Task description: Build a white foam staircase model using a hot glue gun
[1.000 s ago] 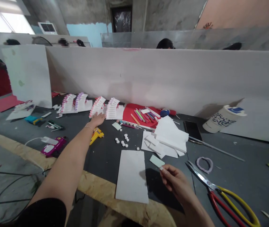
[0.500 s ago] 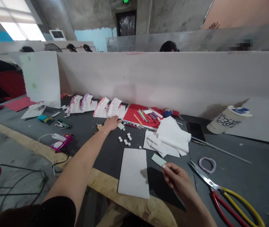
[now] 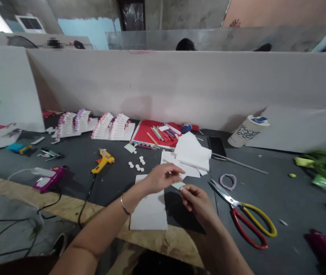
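Observation:
Between the thumb and fingers of my right hand (image 3: 197,200) is the corner of a small pale green card (image 3: 177,185). My left hand (image 3: 163,178) hovers just above that card, fingers loosely curved and apart, with nothing visible in them. Below my left wrist lies a white rectangular board (image 3: 148,214), partly covered by the arm. Several small white round pieces (image 3: 138,166) are scattered behind the board. Another pale green card (image 3: 130,148) lies further back. A yellow glue gun (image 3: 103,161) rests to the left of these pieces.
Red-and-yellow-handled scissors (image 3: 239,208) lie open on the right, by a lilac hair tie (image 3: 228,182). White sheets (image 3: 191,154), a phone (image 3: 216,147) and a cup (image 3: 247,131) stand behind. Colored sticks (image 3: 163,133) and fan-shaped white bundles (image 3: 119,126) line the partition. A purple power strip (image 3: 51,179) sits left.
My left hand has come back from the far side of the table to the card in my right hand. The glue gun now shows uncovered. The whole view has shifted rightward.

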Tool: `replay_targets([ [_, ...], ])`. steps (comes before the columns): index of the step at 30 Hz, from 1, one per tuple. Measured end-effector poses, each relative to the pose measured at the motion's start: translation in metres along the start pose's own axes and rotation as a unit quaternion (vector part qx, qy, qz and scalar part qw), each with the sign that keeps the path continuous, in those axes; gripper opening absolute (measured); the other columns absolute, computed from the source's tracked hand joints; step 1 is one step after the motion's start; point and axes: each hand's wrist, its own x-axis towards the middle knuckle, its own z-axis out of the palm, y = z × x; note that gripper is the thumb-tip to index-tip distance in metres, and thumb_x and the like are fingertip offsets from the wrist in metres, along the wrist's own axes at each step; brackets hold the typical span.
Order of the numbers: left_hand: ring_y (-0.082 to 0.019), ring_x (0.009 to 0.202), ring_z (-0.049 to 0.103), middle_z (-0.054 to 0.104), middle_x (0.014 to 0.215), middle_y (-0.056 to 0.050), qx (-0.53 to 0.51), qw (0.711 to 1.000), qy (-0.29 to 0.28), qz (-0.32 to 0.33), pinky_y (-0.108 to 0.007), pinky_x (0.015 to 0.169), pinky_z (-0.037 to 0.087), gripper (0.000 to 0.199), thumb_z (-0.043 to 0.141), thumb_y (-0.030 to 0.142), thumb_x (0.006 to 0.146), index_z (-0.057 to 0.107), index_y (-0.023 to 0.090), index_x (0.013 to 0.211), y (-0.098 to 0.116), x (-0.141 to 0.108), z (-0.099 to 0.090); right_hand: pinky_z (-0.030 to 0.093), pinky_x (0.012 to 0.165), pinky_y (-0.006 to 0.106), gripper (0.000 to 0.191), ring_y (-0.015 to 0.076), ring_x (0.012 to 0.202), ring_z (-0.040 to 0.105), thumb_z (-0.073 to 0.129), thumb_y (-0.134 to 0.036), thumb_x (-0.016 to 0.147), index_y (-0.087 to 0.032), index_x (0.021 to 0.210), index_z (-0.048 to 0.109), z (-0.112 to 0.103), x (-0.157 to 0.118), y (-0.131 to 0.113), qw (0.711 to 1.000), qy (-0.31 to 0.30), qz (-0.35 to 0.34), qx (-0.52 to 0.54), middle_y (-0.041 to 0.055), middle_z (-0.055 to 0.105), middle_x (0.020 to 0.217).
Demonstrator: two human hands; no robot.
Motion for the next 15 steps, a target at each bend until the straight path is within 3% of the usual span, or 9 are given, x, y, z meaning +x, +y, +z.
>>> replay_targets([
  [2,-0.017,0.082,0.062,0.068,0.093,-0.006,-0.079,0.996,-0.041,0.027,-0.026,0.074,0.049,0.037,0.072,0.044,0.081,0.071,0.018,0.109,0.0,-0.009,0.016,0.029,0.034,0.016,0.045,0.0047,0.039,0.04,0.086,-0.056,0.059,-0.016,0.068,0.066,-0.002,0.002,0.001,1.0,-0.002,-0.007,0.006,-0.0044,0.054,0.048],
  [5,-0.017,0.082,0.062,0.067,0.092,-0.007,-0.112,0.992,-0.043,0.035,-0.028,0.076,0.049,0.04,0.075,0.047,0.079,0.072,0.018,0.106,-0.01,-0.014,0.023,0.03,0.035,0.016,0.043,0.005,0.039,0.042,0.086,-0.054,0.061,-0.016,0.069,0.067,-0.003,0.003,0.002,1.0,-0.008,-0.006,0.016,-0.0038,0.056,0.048],
  [8,-0.018,0.085,0.062,0.067,0.089,-0.007,-0.099,0.993,-0.034,0.061,-0.03,0.08,0.048,0.029,0.068,0.044,0.085,0.074,0.018,0.096,-0.017,-0.014,0.023,0.031,0.035,0.016,0.042,0.0043,0.038,0.042,0.086,-0.052,0.062,-0.015,0.069,0.068,-0.002,0.003,0.002,0.999,-0.022,0.001,0.026,-0.0036,0.056,0.048],
  [15,-0.016,0.083,0.063,0.068,0.089,-0.008,-0.023,0.995,-0.031,0.091,-0.027,0.079,0.048,0.025,0.06,0.037,0.093,0.073,0.017,0.089,-0.023,-0.021,0.024,0.036,0.036,0.016,0.04,0.0055,0.044,0.051,0.088,-0.049,0.058,-0.015,0.07,0.071,-0.003,0.005,0.002,0.997,-0.046,0.05,0.034,0.0001,0.065,0.063],
])
